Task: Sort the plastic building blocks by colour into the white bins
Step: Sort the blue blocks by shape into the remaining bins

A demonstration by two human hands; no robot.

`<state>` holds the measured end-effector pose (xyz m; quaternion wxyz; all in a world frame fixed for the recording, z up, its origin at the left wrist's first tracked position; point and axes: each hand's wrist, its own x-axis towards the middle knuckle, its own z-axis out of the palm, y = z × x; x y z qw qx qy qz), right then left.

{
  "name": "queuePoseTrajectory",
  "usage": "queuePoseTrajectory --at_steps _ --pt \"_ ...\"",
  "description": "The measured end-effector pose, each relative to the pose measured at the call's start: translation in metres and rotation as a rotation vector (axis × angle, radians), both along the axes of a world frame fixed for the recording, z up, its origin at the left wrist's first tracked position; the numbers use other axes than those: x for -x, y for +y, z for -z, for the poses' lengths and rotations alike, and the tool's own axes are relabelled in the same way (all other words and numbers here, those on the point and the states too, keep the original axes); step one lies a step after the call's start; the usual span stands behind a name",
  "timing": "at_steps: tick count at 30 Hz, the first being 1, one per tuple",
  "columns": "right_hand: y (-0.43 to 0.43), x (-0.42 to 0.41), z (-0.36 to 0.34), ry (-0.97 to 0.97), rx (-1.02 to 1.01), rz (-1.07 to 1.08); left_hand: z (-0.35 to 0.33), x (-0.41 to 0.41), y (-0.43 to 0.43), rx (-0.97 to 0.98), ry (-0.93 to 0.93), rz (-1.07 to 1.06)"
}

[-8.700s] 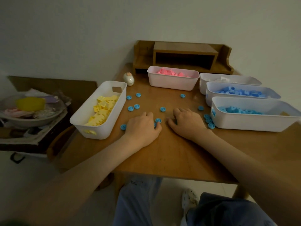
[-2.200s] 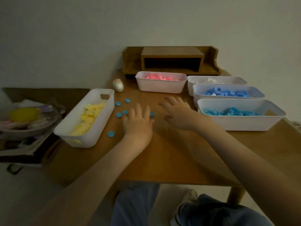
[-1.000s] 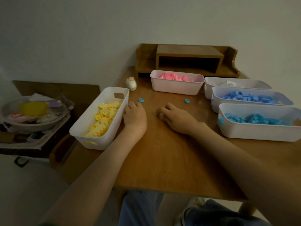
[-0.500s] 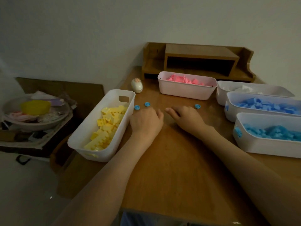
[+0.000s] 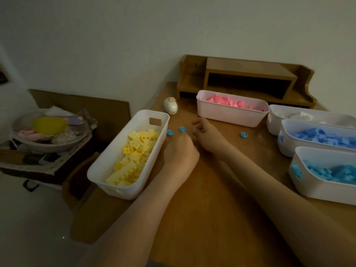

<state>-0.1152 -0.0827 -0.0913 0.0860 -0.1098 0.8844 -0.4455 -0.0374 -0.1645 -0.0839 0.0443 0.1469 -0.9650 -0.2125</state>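
Yellow bin (image 5: 154, 115) at left. Two blue discs (image 5: 170, 132) just beyond left hand (image 5: 180, 152), which is curled under with its contents hidden: cannot tell. Right hand (image 5: 209, 136) has fingers loose and spread. Lone disc (image 5: 244, 134) right. Risk: a hasty sweep flicks discs into the yellow bin.

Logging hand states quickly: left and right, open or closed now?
Left hand: fingers curled under, contents hidden; cannot tell.
Right hand: open, fingers loosely spread.

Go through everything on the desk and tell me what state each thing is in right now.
Yellow bin: partly filled with yellow blocks.
Pink bin: holds pink blocks.
Nearest bin: holds light blue blocks.
Round blue pieces: three, loose on the desk.
Left hand: fingers curled, contents hidden.
Right hand: fingers loosely spread, blurred.
Egg figure: upright.
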Motion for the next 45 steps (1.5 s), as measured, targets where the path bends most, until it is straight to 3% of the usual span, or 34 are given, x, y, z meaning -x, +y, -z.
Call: queuePoseTrajectory --at_steps 3,6,11,16,25,30,33,36,40,45 --pt "-0.014 0.012 0.005 0.355 -0.363 -0.185 0.004 0.003 0.003 0.081 -0.046 -0.012" --pt "-0.022 0.02 0.011 0.473 -0.555 -0.301 0.01 0.004 0.002 0.196 -0.083 0.019" --pt "-0.022 0.026 0.02 0.524 -0.409 -0.216 0.011 0.002 -0.004 0.275 -0.09 -0.016" --pt "-0.027 0.017 0.013 0.446 -0.249 -0.298 0.01 0.004 -0.004 0.285 -0.104 -0.055" --pt "-0.037 0.019 0.011 0.537 -0.535 -0.455 0.012 0.007 -0.003 0.25 -0.131 -0.065" --pt "-0.029 0.011 0.012 0.509 -0.445 -0.379 0.013 0.005 -0.004 0.251 -0.057 -0.021" --pt "-0.008 0.013 0.013 0.543 -0.389 -0.145 0.014 -0.001 -0.006 0.278 -0.005 0.051" --pt "0.028 0.018 0.014 0.576 -0.487 0.158 0.015 -0.004 -0.005 0.281 0.019 0.063" --pt "0.071 0.022 0.019 0.541 -0.647 0.387 0.013 -0.003 -0.004 0.234 0.021 0.062" --pt "0.088 0.023 0.018 0.39 -0.645 0.304 0.015 -0.005 -0.004 0.208 0.06 0.178"
